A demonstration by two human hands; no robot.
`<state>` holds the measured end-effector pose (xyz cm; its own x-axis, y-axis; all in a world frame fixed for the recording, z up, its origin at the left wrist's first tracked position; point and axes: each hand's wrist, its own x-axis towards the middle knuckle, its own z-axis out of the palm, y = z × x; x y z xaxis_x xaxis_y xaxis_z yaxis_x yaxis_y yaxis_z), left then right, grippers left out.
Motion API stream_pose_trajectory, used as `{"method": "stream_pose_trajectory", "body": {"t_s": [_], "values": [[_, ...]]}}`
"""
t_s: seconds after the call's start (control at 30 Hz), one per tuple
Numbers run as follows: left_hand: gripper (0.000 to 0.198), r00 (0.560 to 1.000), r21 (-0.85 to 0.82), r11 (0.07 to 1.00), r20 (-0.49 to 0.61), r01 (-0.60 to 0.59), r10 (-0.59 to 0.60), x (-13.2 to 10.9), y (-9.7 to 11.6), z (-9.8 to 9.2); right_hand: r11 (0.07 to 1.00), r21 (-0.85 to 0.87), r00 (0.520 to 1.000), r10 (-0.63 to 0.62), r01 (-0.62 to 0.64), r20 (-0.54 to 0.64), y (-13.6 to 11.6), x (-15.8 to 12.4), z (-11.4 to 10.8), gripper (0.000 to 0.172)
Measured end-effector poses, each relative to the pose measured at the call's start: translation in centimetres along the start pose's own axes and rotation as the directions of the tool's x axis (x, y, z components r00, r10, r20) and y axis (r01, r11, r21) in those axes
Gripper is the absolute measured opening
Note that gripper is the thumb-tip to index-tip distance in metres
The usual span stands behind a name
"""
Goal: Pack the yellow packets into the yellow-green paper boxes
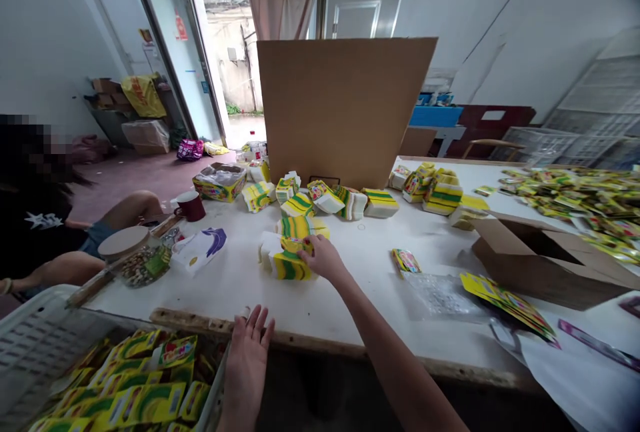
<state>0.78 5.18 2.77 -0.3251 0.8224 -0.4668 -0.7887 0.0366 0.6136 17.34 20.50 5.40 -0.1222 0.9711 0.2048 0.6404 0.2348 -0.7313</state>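
My right hand (324, 259) reaches over the table, thumb and fingers pinched on a small yellow printed card (293, 244) at the top of a stack. That stack of yellow, green and white cards (290, 267) stands near the middle of the table, with another stack (303, 225) right behind it. Whether one card or several are between the fingers is hard to make out. My left hand (247, 359) is open, palm up with fingers stretched, at the table's front edge beside a white basket (37, 315). Yellow filled packets (145, 379) lie in the basket.
More card stacks (327, 199) line the back before a big cardboard sheet (345, 109). At left are a lidded jar (135, 259), tissue pack (197, 250) and mug (190, 207). An open carton (545, 265) and packet heap (585, 199) lie right. A person (45, 219) sits left.
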Motion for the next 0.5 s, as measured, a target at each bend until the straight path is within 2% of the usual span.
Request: {"method": "stream_pose_trajectory", "body": {"t_s": [0.1,0.2,0.37,0.5], "values": [[0.018,0.999,0.038,0.999,-0.042,-0.003,0.004,1.6,-0.4,1.4,0.996,0.080,0.991,0.016,-0.027,0.136,0.7,-0.8,-0.3,0.027],[0.013,0.999,0.096,0.995,-0.034,-0.011,0.014,3.4,-0.5,2.4,0.968,0.235,0.970,0.035,-0.093,0.240,1.3,-1.5,0.2,0.038],[0.022,0.992,0.156,0.988,0.126,-0.018,-0.002,5.8,-1.1,4.2,0.813,0.547,0.920,-0.038,-0.198,0.389,0.4,-2.9,2.7,0.053],[0.039,0.968,0.182,0.983,0.252,-0.034,-0.013,5.8,-2.2,4.8,0.667,0.707,0.919,-0.083,-0.237,0.386,-1.3,-4.5,3.9,0.056]]}}
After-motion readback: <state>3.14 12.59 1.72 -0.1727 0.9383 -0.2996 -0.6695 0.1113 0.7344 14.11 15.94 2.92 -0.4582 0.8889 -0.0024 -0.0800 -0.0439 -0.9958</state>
